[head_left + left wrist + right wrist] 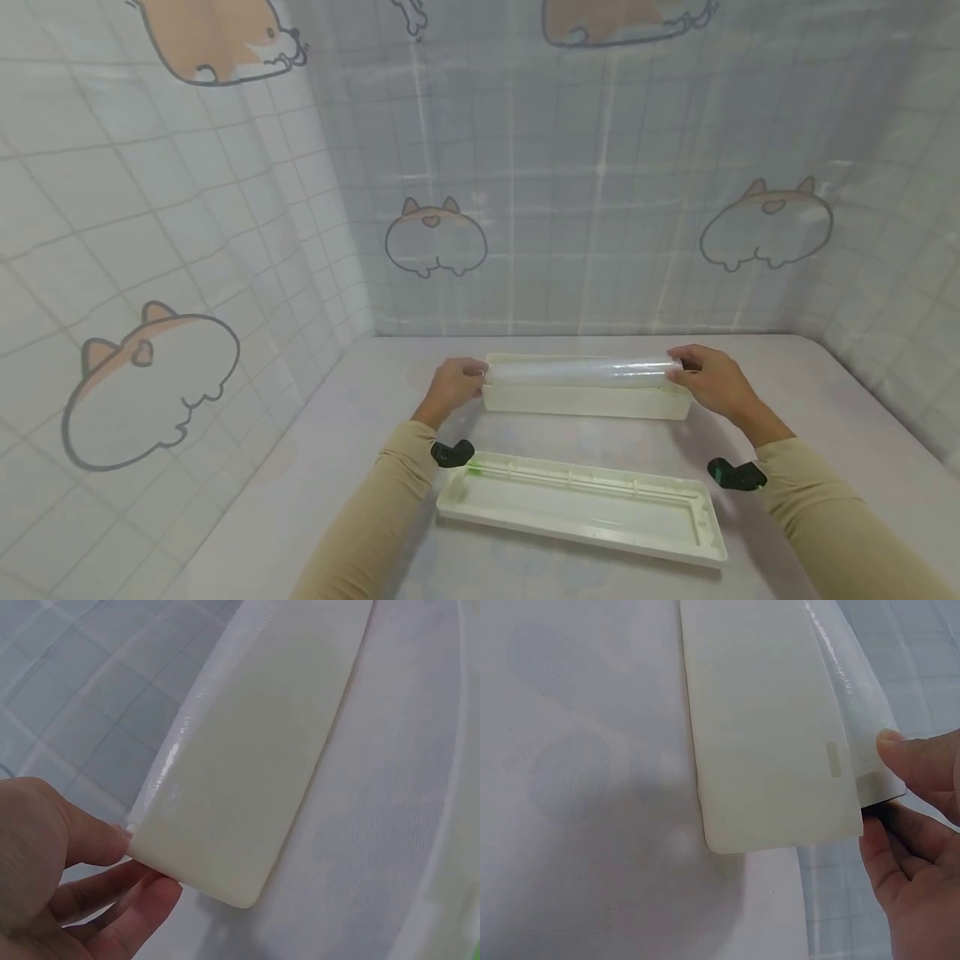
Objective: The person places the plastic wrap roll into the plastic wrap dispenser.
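A roll of cling film (pixel 585 372) lies lengthwise in the top of a long cream plastic box (pixel 585 401). Its right end sticks up above the box rim, as the right wrist view shows. My right hand (pixel 708 382) grips that end, the thumb on the clear film and fingers beneath it. At the box's left end, my left hand (pixel 456 383) holds the corner, thumb on the upper edge beside the roll and fingertips (pixel 161 896) against the end wall. Whether the left thumb also touches the roll, I cannot tell.
A shallow cream lid (pixel 525 533) lies hollow side up nearer to me, between my forearms, with a green mark by its left end. Everything rests on a pale cloth-covered table (pixel 360 533). Gridded curtains (pixel 600 167) with dog drawings enclose the back and sides.
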The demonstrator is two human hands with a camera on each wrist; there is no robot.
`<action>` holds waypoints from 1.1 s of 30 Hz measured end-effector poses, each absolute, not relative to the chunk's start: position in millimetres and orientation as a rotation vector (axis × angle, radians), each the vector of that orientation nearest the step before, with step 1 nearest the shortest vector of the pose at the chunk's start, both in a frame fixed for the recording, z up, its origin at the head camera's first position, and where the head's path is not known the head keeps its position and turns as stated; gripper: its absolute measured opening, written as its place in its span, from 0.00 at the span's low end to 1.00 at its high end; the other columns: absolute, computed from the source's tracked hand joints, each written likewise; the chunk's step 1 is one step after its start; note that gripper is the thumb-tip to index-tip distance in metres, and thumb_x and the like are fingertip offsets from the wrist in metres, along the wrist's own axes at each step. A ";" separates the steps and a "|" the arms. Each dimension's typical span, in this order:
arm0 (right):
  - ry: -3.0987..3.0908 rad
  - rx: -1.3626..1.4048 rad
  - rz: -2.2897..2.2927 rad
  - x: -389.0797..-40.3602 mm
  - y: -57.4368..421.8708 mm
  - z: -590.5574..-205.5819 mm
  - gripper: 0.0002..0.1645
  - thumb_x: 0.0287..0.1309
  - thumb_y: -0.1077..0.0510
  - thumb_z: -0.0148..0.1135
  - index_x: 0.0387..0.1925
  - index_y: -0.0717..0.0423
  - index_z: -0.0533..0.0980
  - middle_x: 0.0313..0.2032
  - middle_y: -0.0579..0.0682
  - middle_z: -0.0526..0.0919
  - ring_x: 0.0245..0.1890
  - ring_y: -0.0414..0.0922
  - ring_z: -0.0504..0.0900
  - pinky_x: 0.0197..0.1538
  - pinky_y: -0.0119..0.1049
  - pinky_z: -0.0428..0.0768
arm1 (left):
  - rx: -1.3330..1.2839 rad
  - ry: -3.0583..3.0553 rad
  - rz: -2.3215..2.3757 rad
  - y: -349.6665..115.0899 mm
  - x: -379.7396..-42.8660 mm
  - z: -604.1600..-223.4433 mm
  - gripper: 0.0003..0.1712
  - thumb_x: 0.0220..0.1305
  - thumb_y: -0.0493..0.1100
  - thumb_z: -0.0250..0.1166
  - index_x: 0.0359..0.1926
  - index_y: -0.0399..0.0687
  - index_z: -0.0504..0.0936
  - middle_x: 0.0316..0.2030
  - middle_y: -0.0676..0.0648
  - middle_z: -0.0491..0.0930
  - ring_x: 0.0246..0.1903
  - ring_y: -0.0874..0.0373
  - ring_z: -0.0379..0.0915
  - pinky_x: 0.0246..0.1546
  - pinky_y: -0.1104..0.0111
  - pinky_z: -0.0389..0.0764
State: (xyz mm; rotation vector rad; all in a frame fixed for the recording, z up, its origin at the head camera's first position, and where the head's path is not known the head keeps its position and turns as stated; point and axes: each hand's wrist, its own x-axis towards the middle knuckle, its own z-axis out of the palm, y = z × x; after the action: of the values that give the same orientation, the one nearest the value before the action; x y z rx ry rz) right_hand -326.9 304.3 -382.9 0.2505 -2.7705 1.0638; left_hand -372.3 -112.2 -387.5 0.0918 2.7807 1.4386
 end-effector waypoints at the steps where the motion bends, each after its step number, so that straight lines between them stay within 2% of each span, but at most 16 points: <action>1: -2.771 0.250 1.062 -327.4 304.1 -382.5 0.29 0.68 0.56 0.62 0.63 0.70 0.70 0.59 0.73 0.74 0.59 0.69 0.73 0.58 0.64 0.73 | 0.087 2.777 1.445 -112.2 -372.8 -388.0 0.16 0.67 0.35 0.61 0.55 0.39 0.84 0.53 0.38 0.82 0.42 0.51 0.84 0.43 0.63 0.85; 10: -2.795 0.228 1.066 -327.8 301.2 -379.2 0.29 0.69 0.56 0.61 0.64 0.70 0.69 0.60 0.73 0.73 0.61 0.69 0.71 0.60 0.65 0.71 | 0.103 2.790 1.418 -113.9 -375.2 -388.2 0.17 0.67 0.35 0.61 0.55 0.40 0.83 0.48 0.38 0.84 0.37 0.52 0.84 0.41 0.61 0.85; 24: -2.798 0.202 1.075 -329.6 301.9 -382.2 0.29 0.68 0.56 0.63 0.63 0.70 0.70 0.61 0.73 0.72 0.61 0.70 0.71 0.59 0.65 0.72 | 0.097 2.799 1.380 -111.4 -379.5 -391.8 0.18 0.65 0.34 0.61 0.55 0.42 0.83 0.47 0.39 0.84 0.33 0.55 0.83 0.37 0.64 0.84; 33: -2.770 0.190 1.081 -328.0 303.1 -382.4 0.23 0.73 0.56 0.56 0.61 0.68 0.73 0.57 0.70 0.77 0.57 0.66 0.76 0.53 0.60 0.77 | 0.081 2.792 1.376 -110.6 -379.4 -394.6 0.18 0.66 0.36 0.61 0.56 0.43 0.83 0.46 0.40 0.84 0.33 0.55 0.83 0.37 0.63 0.84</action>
State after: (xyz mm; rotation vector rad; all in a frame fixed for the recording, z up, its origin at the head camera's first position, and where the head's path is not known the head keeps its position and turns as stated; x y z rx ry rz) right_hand -328.0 303.1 -382.4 0.1898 -2.7702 1.0808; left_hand -379.4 -110.6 -394.6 0.0808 2.7924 1.3761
